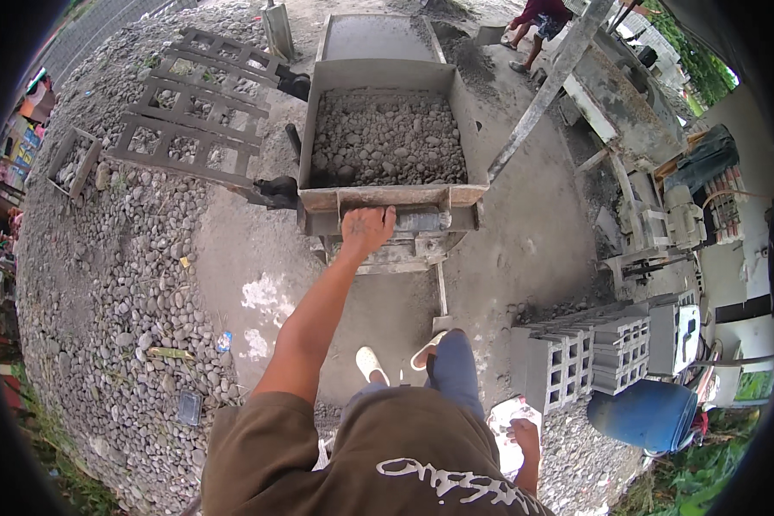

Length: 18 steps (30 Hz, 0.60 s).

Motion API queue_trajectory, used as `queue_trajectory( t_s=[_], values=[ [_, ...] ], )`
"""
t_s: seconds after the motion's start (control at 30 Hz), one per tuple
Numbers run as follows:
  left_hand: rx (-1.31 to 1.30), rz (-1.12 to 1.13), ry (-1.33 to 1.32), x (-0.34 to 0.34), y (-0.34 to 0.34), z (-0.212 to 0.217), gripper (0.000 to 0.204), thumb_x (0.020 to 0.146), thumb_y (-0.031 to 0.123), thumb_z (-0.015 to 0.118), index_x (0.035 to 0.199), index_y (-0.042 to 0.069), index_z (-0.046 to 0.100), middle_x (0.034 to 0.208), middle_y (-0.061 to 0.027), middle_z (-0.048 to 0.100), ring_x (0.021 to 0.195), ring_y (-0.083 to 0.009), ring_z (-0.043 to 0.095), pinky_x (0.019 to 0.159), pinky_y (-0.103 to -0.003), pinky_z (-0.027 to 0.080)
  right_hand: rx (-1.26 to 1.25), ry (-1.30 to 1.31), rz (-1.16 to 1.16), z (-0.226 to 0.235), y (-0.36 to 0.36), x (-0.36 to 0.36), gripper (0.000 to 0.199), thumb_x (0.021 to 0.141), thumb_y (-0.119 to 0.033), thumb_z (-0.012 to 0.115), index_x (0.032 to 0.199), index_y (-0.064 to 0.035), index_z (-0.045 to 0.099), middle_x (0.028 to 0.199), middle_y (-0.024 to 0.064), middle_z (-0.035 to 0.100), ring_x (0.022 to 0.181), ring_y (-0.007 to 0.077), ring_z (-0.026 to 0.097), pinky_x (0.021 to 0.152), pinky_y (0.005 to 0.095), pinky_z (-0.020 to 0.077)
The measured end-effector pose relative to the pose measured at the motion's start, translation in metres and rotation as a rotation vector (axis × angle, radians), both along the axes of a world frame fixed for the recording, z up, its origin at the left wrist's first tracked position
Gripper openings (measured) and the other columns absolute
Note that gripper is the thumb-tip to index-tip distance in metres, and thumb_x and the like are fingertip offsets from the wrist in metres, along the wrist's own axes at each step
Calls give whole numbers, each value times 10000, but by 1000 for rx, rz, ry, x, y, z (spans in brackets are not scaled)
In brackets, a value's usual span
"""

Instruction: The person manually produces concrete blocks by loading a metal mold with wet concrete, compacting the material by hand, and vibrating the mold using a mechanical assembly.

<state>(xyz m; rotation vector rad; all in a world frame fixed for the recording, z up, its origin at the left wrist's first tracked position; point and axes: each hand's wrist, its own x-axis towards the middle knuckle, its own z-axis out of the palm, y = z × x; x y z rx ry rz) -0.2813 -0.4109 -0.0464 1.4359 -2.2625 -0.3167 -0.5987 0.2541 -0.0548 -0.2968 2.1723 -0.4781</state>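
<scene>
My left hand (367, 230) is closed around a horizontal handle bar (421, 222) on the near side of a grey, cement-caked metal box (477, 129). Inside the box lies a rough bed of gravel and stones (387, 138). My right hand (525, 434) hangs low by my right side with nothing visible in it, its fingers loosely apart. Behind it, a white and reddish sack or sheet (500, 420) lies on the ground; whether they touch is unclear. Below the box, a thin rod (441, 288) runs down to a small foot plate (442, 323) beside my shoe.
Left of the box is a cement-coated lattice frame (185, 129) over loose stones (138, 301). Stacked hollow blocks (568, 361) and a blue drum (645, 415) stand at right. A slanted post (542, 95) rises beside the box. Another person (542, 21) is at the far right.
</scene>
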Motion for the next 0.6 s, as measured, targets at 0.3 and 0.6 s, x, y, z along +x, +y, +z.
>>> queue_trajectory(
  t_s=[0.3,0.6],
  values=[
    [23,32,32,6,-7,-5,554,1068,394,556,687,56,774,680,-194,735,665,-390,746,701,-512,600,-102,443,547,32,-144,-2,269,971,-227,776,1097,9,804,872,153,781,804,199,763,740,357,589],
    [87,20,148,10,1,2,478,1047,365,612,701,77,770,702,-184,744,691,-376,754,686,-499,592,-811,279,799,166,-577,129,226,958,-155,796,1166,-66,793,902,96,716,721,189,681,686,344,546]
  ],
)
